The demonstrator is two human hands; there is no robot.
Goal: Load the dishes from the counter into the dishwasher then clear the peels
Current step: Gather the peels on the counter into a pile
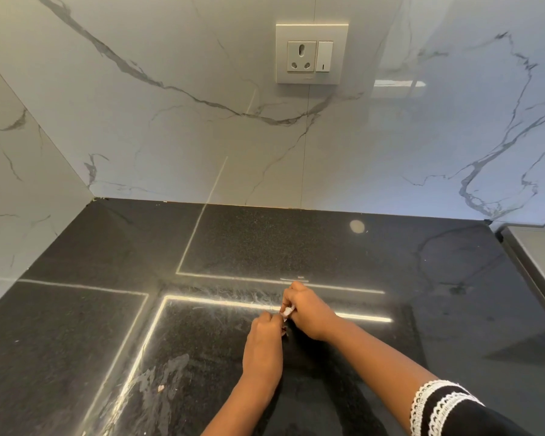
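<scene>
Both hands meet over the middle of the black stone counter [296, 240]. My right hand [309, 309] has its fingers curled around pale, whitish-pink peels [288, 311], which stick out at its left side. My left hand [265, 335] sits just beside it with fingers curled, pinching a small dark reddish scrap [284, 331] at its fingertips. One small pale peel bit [160, 388] lies alone on the counter at the lower left, in a wet smear. No dishes are in view.
White marble walls [170, 121] close the counter at the back and left, with a socket and switch plate [311, 53] on the back wall. A grey steel edge [538, 256] borders the counter at the right. Wet streaks [158, 382] mark the counter's front left.
</scene>
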